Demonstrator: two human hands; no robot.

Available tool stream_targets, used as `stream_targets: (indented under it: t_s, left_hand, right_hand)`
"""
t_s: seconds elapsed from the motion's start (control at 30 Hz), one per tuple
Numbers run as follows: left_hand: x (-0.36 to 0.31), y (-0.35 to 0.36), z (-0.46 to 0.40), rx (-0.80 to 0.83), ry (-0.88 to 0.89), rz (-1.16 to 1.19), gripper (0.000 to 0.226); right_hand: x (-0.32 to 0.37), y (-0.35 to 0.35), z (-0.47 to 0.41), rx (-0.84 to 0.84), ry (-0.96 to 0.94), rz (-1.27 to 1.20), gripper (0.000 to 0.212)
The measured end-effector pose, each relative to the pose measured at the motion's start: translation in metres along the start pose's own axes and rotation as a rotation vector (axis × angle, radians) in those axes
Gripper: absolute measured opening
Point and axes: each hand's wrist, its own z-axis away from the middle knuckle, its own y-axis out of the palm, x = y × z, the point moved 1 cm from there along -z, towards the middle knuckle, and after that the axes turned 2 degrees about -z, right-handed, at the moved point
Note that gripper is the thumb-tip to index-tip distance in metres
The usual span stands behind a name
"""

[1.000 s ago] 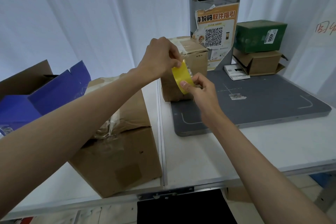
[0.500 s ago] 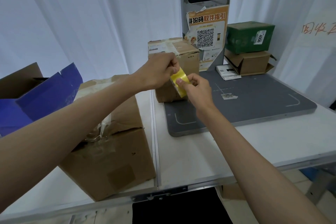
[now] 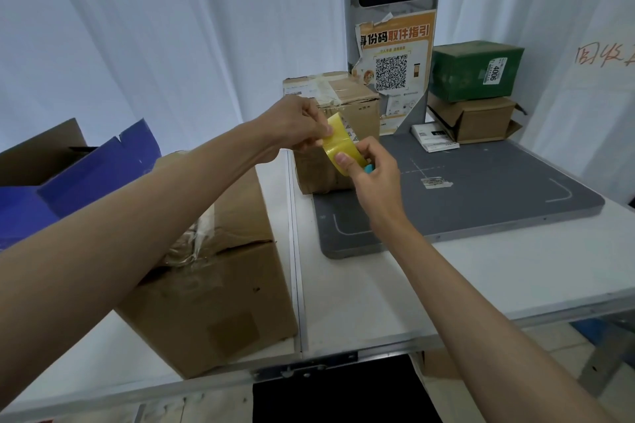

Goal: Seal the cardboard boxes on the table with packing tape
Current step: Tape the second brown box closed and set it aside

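Both hands hold a yellow roll of packing tape in the air above the table's middle. My right hand grips the roll from below, thumb on its outer face, with a small blue thing showing under its fingers. My left hand pinches at the roll's upper edge. Just behind the roll stands a small cardboard box with old tape across its top. A large cardboard box with crumpled clear tape sits at the left, under my left forearm.
A dark grey mat lies on the white table at the right. A green box stacked on a brown box stands at the back right, by a post with a QR poster. A blue open box is far left.
Both hands with the tape roll have stayed together in front of the small box. The view has shifted a little, and the left fingers have moved along the roll's upper edge.
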Motion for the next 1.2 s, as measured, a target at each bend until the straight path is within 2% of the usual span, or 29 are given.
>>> stream_targets:
  t_s: [0.13,0.53,0.7,0.87,1.0,1.2]
  left_hand:
    - [-0.004,-0.009,0.002,0.069,-0.103,0.124,0.040]
    - [-0.009,-0.019,0.006,0.104,-0.166,0.049,0.020]
    - [-0.008,-0.024,0.008,0.090,-0.164,0.036,0.024]
    - [-0.007,-0.032,0.008,0.058,-0.155,-0.019,0.050]
    - [-0.008,-0.035,0.009,0.050,-0.145,-0.016,0.052]
    - [-0.007,-0.038,0.012,0.051,-0.129,0.063,0.052]
  right_hand:
    - [0.000,-0.002,0.004,-0.001,-0.030,-0.009,0.023]
    - [0.009,0.009,0.003,0.009,0.005,-0.040,0.024]
    - [0.011,0.010,0.002,0.071,0.039,-0.054,0.022]
    - [0.013,0.014,0.003,0.114,0.087,-0.063,0.013]
    - [0.017,0.019,0.004,0.111,0.086,-0.091,0.010]
    - [0.017,0.022,0.003,0.133,0.080,-0.090,0.019]
